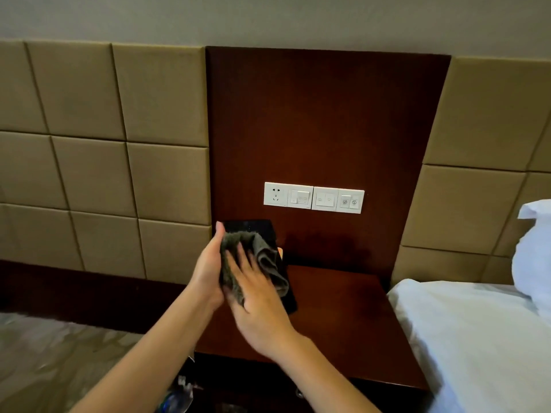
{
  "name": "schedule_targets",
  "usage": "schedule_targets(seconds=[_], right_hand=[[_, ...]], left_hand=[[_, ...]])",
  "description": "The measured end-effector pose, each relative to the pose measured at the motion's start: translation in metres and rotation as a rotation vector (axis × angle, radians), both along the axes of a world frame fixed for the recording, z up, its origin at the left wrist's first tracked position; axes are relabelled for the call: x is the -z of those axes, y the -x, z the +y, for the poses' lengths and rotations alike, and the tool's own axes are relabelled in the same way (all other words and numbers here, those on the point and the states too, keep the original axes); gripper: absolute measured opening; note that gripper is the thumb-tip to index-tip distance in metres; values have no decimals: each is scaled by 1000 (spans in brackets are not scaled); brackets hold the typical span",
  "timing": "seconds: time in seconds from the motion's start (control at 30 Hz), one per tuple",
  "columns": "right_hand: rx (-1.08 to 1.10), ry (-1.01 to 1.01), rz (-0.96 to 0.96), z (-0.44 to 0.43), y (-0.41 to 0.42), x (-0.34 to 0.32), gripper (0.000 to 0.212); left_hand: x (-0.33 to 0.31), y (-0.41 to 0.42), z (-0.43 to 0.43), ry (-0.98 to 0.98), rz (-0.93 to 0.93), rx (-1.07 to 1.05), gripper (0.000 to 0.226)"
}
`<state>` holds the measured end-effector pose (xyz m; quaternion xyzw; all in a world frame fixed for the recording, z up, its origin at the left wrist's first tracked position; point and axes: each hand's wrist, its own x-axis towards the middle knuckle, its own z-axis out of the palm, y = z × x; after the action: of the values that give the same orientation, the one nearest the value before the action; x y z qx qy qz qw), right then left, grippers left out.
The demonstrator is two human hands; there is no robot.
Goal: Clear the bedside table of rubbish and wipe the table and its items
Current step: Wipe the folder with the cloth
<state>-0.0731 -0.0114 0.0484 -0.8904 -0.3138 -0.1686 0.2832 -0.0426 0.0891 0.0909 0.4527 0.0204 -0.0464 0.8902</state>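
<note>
- We see a dark brown wooden bedside table (pixel 343 308) with a smooth, shiny top.
- Behind it a tall panel (pixel 328 114) of the same dark wood goes up the wall.
- A white plate of plugs and switches (pixel 313 198) sits low on that panel.
- Soft tan wall pads (pixel 119 129) are on both sides of the panel.
- A white bed (pixel 477 338) is just beside the table on the right, with a white pillow (pixel 533 248) on it.
- Pale carpet (pixel 59 353) shows at the lower left, and a blurry plastic bottle (pixel 176 399) is low down by the table's front.
- Our left hand (pixel 208 263) grips a black flat thing (pixel 250 226) by its left edge, tilted up over the back left part of the table.
- We cannot tell if its bottom end touches the table.
- A grey cloth (pixel 262 257), fuzzy and bunched in folds, lies over the black thing.
- Our right hand (pixel 259 302) presses the cloth with flat, straight fingers.
</note>
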Motion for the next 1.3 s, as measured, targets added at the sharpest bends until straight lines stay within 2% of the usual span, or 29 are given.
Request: schedule_targets(seconds=[0.1, 0.23, 0.3, 0.4, 0.47, 0.53, 0.63, 0.7, 0.77, 0.87, 0.93, 1.0, 1.1, 1.2, 1.3], right_hand=[[59, -45, 35, -19, -24, -2, 56], [175, -465, 289, -48, -41, -3, 45], [123, -677, 369, -45, -36, -1, 49], [51, -903, 427, -46, -32, -13, 53], [124, -973, 382, -55, -34, -28, 49], [209, -907, 243, -61, -37, -43, 48], [236, -538, 60, -42, -36, -50, 49], [173, -351, -38, -21, -29, -39, 51], [83, -269, -112, -4, -12, -29, 54], [-53, -175, -91, 1, 14, -8, 52], [-95, -118, -75, -9, 16, 8, 50], [-57, -151, -43, -24, 0, 15, 54], [83, -234, 119, -44, -27, 7, 52], [98, -141, 38, -39, -20, 5, 58], [-30, -27, -42, -31, 9, 23, 62]], left_hand=[[-7, 8, 7, 28, -39, 4, 66], [-22, 25, 5, -86, -144, 2, 54], [-29, 28, 2, -142, -181, 10, 53], [-33, 28, 1, -125, -170, 28, 57], [-32, 29, 2, -98, -164, 30, 56], [-26, 28, -2, -136, -163, 32, 53], [-18, 27, -19, -144, -134, 64, 56], [-20, 25, -29, -104, -145, 40, 54], [-25, 18, -25, -40, -120, -21, 54], [-31, 4, -2, -13, -102, -143, 70], [-31, 0, 12, 71, -125, -186, 69], [-30, 1, 17, 129, -151, -152, 66], [-23, 4, 9, 137, -176, -118, 62], [-23, -7, 4, 141, -176, -131, 62], [-23, -21, 2, 173, -152, -161, 61]])
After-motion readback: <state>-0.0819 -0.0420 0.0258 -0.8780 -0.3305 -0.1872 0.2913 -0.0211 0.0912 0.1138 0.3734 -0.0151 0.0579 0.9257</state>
